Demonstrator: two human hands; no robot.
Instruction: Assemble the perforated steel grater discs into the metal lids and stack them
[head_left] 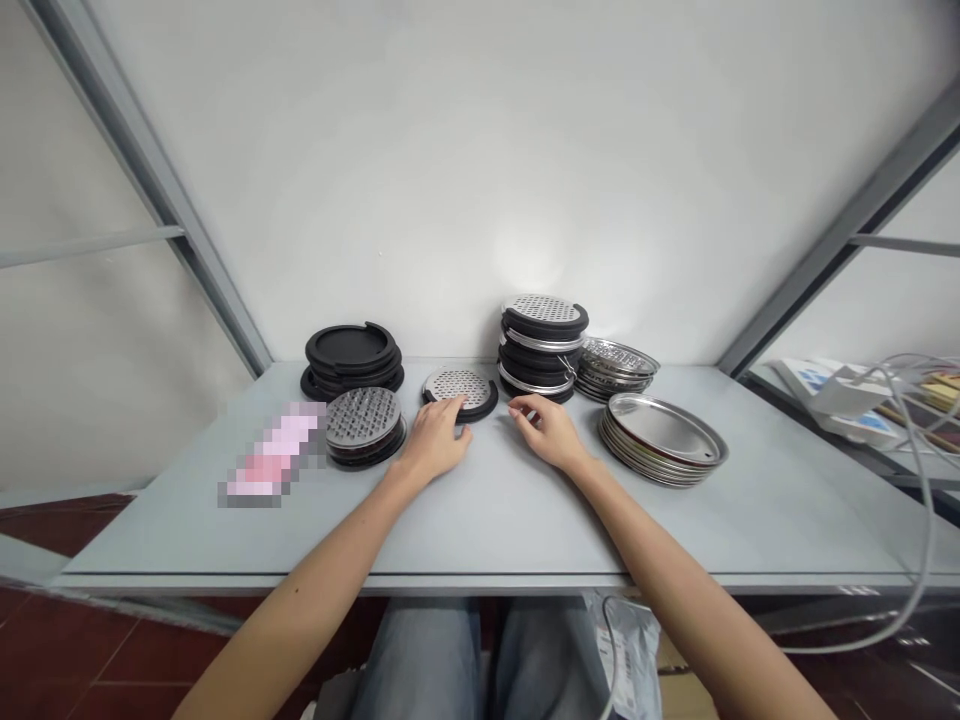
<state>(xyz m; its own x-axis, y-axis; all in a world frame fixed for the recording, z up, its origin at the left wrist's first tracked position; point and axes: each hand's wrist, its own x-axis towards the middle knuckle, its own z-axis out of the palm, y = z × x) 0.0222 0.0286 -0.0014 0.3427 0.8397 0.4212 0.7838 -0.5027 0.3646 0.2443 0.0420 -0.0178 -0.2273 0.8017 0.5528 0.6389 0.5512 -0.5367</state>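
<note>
My left hand point(437, 440) rests at the front left edge of a perforated metal disc point(457, 384) set in a black ring, its fingers apart and gripping nothing. To the right of that disc, my right hand point(546, 430) is on the grey table with bent fingers and nothing visible in it. Behind my right hand rises a tall stack of black rings and metal discs point(541, 345). A short stack topped by a grater disc point(364, 418) sits left of my left hand. Metal plates point(664, 430) are piled right of my right hand.
Black rings point(351, 350) are stacked at the back left, and more metal discs point(619, 358) at the back right. A blurred pink item point(274, 455) lies at the left. White cables and a white adapter point(851, 392) are at the far right.
</note>
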